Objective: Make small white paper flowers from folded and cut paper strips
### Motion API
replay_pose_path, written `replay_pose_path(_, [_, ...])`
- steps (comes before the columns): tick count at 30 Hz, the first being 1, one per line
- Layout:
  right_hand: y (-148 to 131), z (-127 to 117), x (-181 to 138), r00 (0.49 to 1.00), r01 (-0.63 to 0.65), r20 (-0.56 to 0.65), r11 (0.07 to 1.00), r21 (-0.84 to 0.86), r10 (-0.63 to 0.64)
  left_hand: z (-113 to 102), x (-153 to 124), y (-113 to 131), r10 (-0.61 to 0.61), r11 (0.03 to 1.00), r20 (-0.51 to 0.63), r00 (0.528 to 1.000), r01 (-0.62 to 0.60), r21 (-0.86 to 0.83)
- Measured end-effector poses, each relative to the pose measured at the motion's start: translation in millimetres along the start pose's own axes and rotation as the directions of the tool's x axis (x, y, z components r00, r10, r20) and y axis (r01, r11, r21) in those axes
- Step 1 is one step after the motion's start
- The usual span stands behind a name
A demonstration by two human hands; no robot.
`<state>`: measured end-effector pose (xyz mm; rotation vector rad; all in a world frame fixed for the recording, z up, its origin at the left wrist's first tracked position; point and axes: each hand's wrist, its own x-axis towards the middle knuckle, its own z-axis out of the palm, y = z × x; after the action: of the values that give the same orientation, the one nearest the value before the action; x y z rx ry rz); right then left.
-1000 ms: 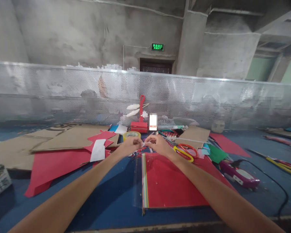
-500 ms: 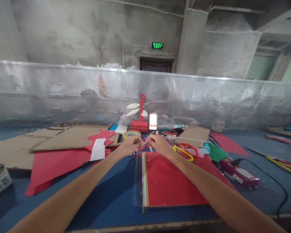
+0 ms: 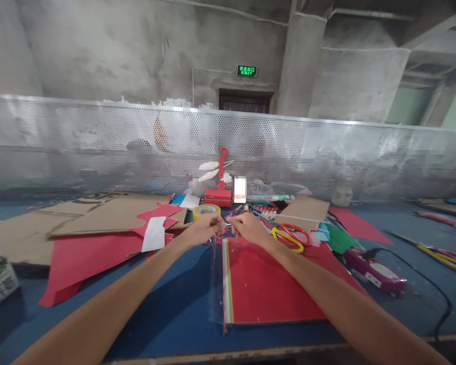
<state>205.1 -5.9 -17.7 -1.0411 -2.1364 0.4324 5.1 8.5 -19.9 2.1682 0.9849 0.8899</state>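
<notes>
My left hand point(image 3: 207, 226) and my right hand point(image 3: 247, 225) meet close together over the middle of the table, fingers pinched toward each other. Between the fingertips is something small and pale, too small to name. Small red and purple paper scraps point(image 3: 222, 233) lie beneath the fingers. Just behind my left hand is a roll of yellow tape point(image 3: 206, 209). Below my right hand and forearm lies a stack of red paper point(image 3: 273, 289) in a clear sleeve, with coloured sheet edges at its left. Scissors point(image 3: 289, 238) with red and yellow handles rest right of my right hand.
Cardboard sheets point(image 3: 110, 215) and red paper point(image 3: 87, 258) cover the left side. A red paper piece with a tall handle point(image 3: 218, 197) and a lit phone point(image 3: 239, 190) stand before the perforated metal screen point(image 3: 289, 157). A purple device point(image 3: 376, 271) with a black cable lies right.
The fingers of my right hand have shifted slightly at the pinch. My arms and the things on the table stay where they were.
</notes>
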Motion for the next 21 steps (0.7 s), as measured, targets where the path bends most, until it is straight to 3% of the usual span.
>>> replay_pose_path(5, [-1.0, 0.9, -1.0, 0.995, 0.1, -0.038, 0.992, 0.082, -0.097, -1.1, -0.4, -4.0, -0.026, 1.0, -0.007, 1.0, 0.026, 0.006])
replay_pose_path(13, [4.3, 5.4, 2.9, 0.987, 0.091, -0.123, 0.99, -0.108, -0.104, 0.7, 1.9, -3.4, -0.061, 0.998, -0.016, 0.998, 0.061, -0.01])
replay_pose_path(21, [0.7, 2.2, 0.5, 0.992, 0.086, -0.074, 0.967, -0.241, -0.107, -0.4, 1.3, -1.2, -0.016, 1.0, -0.043, 0.999, 0.017, 0.021])
